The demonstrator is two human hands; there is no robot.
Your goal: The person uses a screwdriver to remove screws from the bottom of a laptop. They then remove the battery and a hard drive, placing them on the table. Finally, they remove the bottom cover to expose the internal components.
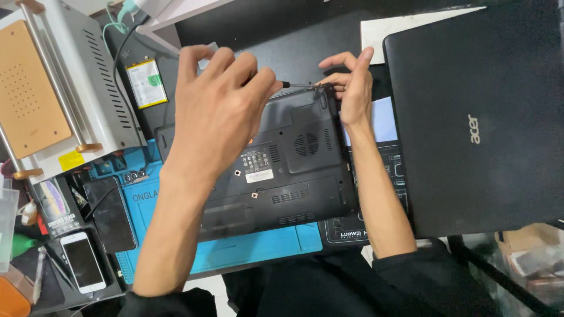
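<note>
A person leans over a cluttered repair bench, both bare hands meeting at the far edge of an upturned black laptop (294, 164) that lies bottom-side up on a blue work mat (258, 245). The left hand (220, 111) is curled into a loose fist around the handle of a small screwdriver (296, 85); the handle itself is hidden inside the fingers, and only the thin dark shaft shows, pointing right toward the laptop's far right corner. The right hand (351, 85) sits at that corner with thumb and first fingers pinched close around the screwdriver tip, the other fingers raised; whether it grips a screw or only steadies the tip is too small to tell. The left forearm covers much of the laptop's left half.

Just to the right lies a second closed black laptop (482, 117), cut off by the picture's edge. At far left stands a grey machine with an orange pad (41, 88), partly out of frame. Near it lies a flat phone battery (147, 82), and lower left are a dark phone (110, 214) and a white phone (82, 262).
</note>
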